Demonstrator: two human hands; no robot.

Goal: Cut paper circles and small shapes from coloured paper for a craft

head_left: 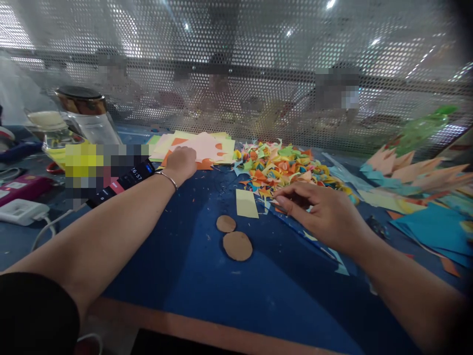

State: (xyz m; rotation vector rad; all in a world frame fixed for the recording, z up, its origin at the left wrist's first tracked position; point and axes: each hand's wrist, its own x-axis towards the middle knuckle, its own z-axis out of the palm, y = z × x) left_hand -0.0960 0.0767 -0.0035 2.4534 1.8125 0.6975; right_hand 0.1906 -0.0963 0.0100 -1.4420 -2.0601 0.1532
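Note:
My left hand (182, 161) reaches far forward, its fingers curled down on a stack of pale pink, yellow and orange paper sheets (201, 146) at the back of the blue mat (207, 276). My right hand (321, 213) hovers palm down with fingers spread loosely at the near edge of a heap of small folded coloured paper pieces (284, 167). A pale yellow paper slip (246, 203) lies just left of that hand. Two brown paper discs (236, 245) lie on the mat nearer to me.
A perforated metal screen (236, 74) walls off the back. A glass jar (85, 116), a phone (123, 181), a white charger (22, 211) and a pink box (22, 186) sit at left. Larger folded paper shapes and blue sheets (428, 217) lie at right.

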